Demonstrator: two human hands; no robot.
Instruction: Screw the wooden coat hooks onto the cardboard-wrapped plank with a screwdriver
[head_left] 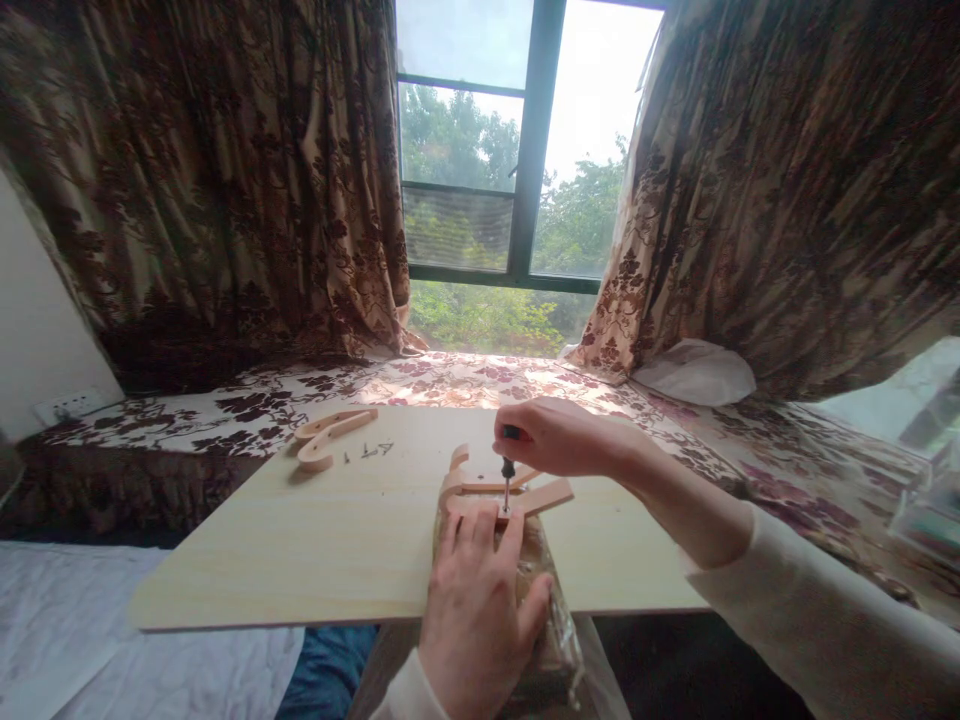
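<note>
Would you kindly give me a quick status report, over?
Right hand gripping screwdriver, tip down at wooden parts. Left hand resting on them. Small fasteners off left; nothing visibly blocking screwdriver.

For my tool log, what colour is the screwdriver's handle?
The screwdriver handle is black, clearest in the head view.

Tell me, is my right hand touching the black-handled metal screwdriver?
Touching. The head view shows your right hand curled around the upper handle of the black-handled metal screwdriver.

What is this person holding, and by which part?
The right hand holds a screwdriver by its dark handle. The left hand rests its fingers on a wooden part; whether it grips, I can't tell.
</note>
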